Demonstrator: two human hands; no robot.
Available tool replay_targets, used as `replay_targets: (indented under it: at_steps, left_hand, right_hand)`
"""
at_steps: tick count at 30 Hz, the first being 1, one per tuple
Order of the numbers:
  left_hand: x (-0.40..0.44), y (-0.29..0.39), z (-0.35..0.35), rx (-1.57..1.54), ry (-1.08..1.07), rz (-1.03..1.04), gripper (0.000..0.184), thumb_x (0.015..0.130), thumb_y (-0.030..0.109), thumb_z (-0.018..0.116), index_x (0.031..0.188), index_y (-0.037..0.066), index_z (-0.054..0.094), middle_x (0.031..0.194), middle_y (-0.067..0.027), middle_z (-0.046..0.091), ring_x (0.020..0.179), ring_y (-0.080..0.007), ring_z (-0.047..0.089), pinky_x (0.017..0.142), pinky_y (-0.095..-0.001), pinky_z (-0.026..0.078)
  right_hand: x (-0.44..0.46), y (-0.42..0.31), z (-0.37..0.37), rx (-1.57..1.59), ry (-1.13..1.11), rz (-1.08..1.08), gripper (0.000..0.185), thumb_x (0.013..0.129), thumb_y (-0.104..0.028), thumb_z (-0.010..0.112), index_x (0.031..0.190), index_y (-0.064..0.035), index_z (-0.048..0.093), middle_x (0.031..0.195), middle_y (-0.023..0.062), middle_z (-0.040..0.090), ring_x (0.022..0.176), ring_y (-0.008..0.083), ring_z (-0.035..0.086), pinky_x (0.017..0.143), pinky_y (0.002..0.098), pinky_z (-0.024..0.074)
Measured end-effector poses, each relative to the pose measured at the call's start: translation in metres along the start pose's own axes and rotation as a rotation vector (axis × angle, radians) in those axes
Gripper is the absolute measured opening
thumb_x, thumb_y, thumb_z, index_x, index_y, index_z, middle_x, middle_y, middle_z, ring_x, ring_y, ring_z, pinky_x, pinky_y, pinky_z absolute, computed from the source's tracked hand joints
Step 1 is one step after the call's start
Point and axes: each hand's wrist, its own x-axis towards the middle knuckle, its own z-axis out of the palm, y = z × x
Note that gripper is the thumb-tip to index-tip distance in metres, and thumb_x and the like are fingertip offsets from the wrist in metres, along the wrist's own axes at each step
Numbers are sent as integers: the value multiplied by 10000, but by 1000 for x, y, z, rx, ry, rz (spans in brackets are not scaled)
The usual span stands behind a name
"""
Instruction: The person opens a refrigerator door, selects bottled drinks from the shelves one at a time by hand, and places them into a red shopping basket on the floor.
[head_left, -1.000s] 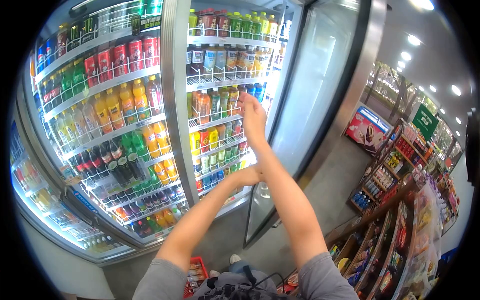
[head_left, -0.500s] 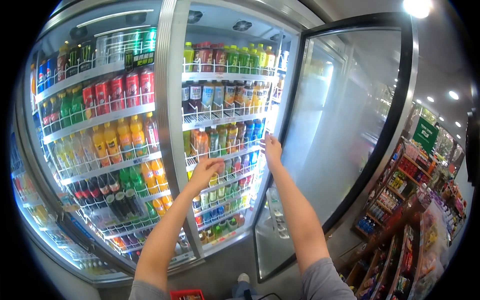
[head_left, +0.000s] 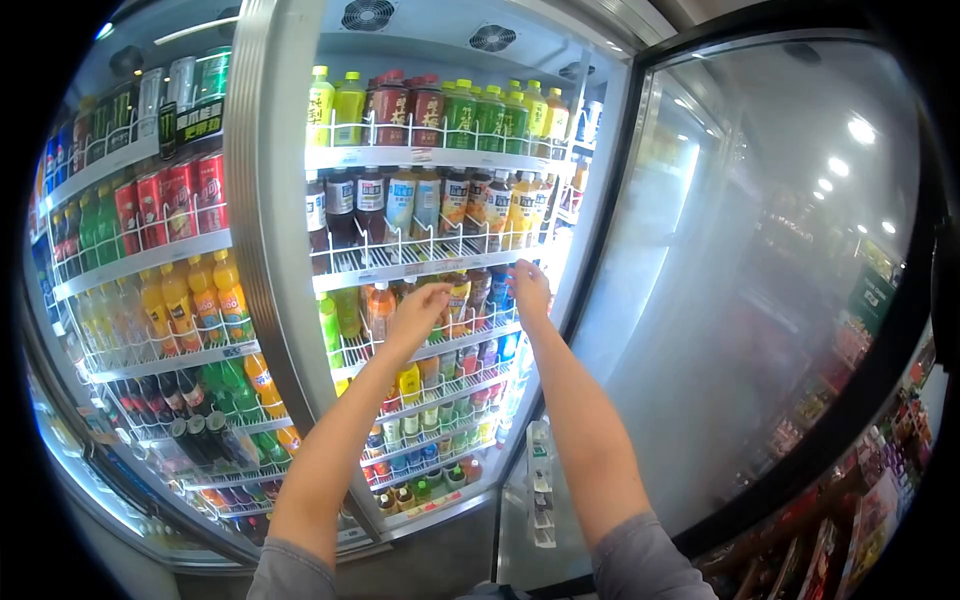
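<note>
Both hands are raised in front of the open fridge section, near the bottled drinks of its third shelf. My left hand (head_left: 421, 312) has its fingers bent, with the fingertips in front of a yellow-labelled bottle (head_left: 458, 298); whether it pinches anything is too small to tell. To its right, my right hand (head_left: 530, 288) has bent fingers at the right end of the second shelf's front edge (head_left: 430, 268). Its fingertips are too small to read. Orange bottles (head_left: 380, 308) stand left of my left hand. Dark and yellow bottles (head_left: 520, 215) stand above my right hand.
The glass door (head_left: 740, 280) stands open on the right. A metal door frame (head_left: 275, 250) divides this section from the left one, where red cans (head_left: 180, 200) and orange bottles (head_left: 200, 300) fill shelves. Racks of packaged goods (head_left: 850, 520) are at the lower right.
My two hands, crossed near each other a second ago, are apart, then came closer together at the third shelf. The view has moved nearer the fridge, and the glass door fills more of it.
</note>
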Motion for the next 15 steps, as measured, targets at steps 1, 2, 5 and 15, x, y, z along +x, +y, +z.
replay_targets:
  at_steps: [1, 2, 5, 15]
  left_hand:
    - [15, -3, 4, 18, 12, 33, 333, 992, 224, 559, 1256, 27, 603, 1081, -58, 674, 927, -132, 639, 799, -267, 509]
    - [30, -6, 9, -15, 57, 69, 334, 987, 215, 571, 1254, 17, 601, 1056, -60, 671, 898, -129, 644, 778, -259, 509]
    - [74, -13, 16, 5, 83, 119, 337, 981, 192, 573, 1259, 3, 592, 1050, -71, 667, 884, -129, 640, 774, -255, 509]
    - [213, -23, 47, 0, 202, 255, 447, 860, 155, 693, 1256, -27, 591, 1153, -179, 685, 1052, -234, 676, 910, -321, 517]
  right_hand:
    - [7, 2, 5, 59, -68, 2, 356, 980, -280, 569, 1218, -17, 609, 988, 96, 687, 838, 162, 647, 706, 284, 522]
    - [14, 2, 8, 58, -102, 22, 372, 985, -286, 568, 1244, -19, 596, 1019, 101, 684, 861, 162, 649, 714, 285, 525]
    - [23, 1, 4, 68, -168, 39, 392, 977, -322, 596, 1219, -14, 604, 991, 70, 680, 828, 128, 639, 707, 257, 518]
    - [93, -17, 12, -195, -78, -41, 392, 899, -180, 697, 1249, -14, 636, 1048, 134, 708, 902, 198, 680, 772, 308, 566]
